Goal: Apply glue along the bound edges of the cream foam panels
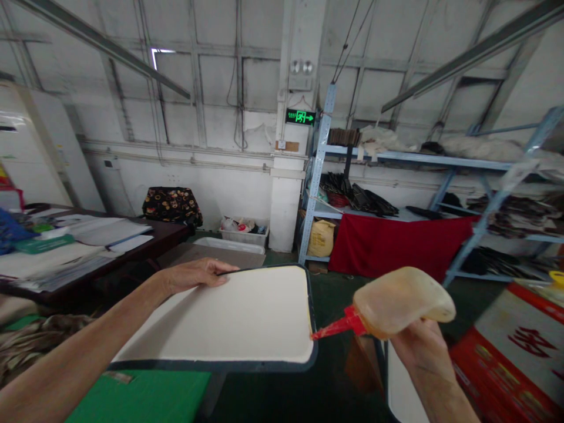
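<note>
My left hand (200,275) grips the far edge of a flat white panel (229,317) with rounded corners and a dark border. The panel is held up in front of me, above a green surface. In my right hand (420,341) lies a squeeze bottle (400,299), tipped on its side, with yellowish, cloudy walls. Its red nozzle (337,326) points left and its tip meets the panel's right edge near the front corner. A thin yellowish line runs along that right edge. The fingers under the bottle are partly hidden.
A green tabletop (145,396) lies below the panel. Another white panel (403,388) stands under my right forearm. A red and white box (515,346) is at right. Papers cover a dark desk (171,235) at left. Blue shelving (315,194) with a red cloth (396,244) stands behind.
</note>
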Available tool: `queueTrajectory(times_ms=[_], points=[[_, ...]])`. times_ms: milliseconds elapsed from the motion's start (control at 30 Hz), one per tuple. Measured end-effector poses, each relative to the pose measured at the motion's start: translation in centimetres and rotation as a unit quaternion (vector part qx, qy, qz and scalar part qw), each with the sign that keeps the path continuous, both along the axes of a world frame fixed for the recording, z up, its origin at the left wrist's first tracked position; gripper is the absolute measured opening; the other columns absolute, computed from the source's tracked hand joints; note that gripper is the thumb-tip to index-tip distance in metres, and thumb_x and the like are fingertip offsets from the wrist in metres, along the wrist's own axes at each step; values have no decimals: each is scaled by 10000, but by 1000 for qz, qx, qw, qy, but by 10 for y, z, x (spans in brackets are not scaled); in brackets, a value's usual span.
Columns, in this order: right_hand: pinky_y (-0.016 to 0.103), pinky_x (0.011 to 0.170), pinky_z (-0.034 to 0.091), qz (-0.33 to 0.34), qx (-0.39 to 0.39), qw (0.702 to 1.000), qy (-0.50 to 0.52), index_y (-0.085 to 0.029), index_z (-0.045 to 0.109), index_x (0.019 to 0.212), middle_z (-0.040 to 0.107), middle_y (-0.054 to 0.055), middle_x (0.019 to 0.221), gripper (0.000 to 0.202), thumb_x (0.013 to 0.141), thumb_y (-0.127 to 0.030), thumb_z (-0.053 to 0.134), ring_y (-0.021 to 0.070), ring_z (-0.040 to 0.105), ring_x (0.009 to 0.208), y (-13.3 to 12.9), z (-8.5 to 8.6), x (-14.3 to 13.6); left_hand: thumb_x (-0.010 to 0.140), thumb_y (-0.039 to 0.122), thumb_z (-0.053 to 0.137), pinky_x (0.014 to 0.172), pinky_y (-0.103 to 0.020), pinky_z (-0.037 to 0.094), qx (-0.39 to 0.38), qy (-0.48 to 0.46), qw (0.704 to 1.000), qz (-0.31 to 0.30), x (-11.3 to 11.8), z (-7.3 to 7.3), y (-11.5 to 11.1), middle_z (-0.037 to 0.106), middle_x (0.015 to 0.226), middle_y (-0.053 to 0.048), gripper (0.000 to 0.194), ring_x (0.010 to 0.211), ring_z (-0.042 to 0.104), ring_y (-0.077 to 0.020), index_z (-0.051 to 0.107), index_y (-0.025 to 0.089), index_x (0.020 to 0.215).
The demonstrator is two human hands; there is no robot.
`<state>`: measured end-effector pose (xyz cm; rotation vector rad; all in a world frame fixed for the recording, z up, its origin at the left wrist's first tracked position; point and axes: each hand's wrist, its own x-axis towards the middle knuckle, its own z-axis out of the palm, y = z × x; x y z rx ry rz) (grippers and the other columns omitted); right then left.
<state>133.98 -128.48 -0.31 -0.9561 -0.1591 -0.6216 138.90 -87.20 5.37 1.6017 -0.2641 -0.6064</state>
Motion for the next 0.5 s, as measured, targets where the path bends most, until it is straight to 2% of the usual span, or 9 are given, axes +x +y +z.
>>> queueTrajectory(times_ms=[100,233,367,500], points=[[297,582,566,5,-2,1000,-7,-237,672,799,649,-5,621,430,417,-277,866,206,637,573,2,1,-3,696,265,721,849,-294,466,16,-17,999,-26,0,-2,3,679,1124,-98,515,958,628,-236,627,114,1180],[296,554,567,-12,4,1000,-4,-220,666,745,647,-1,606,388,422,-292,870,197,627,533,4,2,-7,710,321,714,853,-303,454,5,-26,999,-31,-2,-3,3,668,1139,-114,559,1005,611,-266,604,110,1216],[328,531,559,-36,-6,999,-10,-199,674,867,663,27,645,464,461,-317,865,219,632,550,7,0,-11,719,309,709,885,-335,442,-8,-19,1000,-18,-5,-6,4,668,1135,-128,562,1014,611,-281,594,98,1227],[338,541,549,-58,-13,998,-18,-197,662,966,672,39,684,502,527,-352,850,222,636,578,13,-3,-16,687,292,739,889,-363,445,-30,-17,999,21,-6,-13,7,683,1102,-125,568,994,620,-287,608,101,1206]])
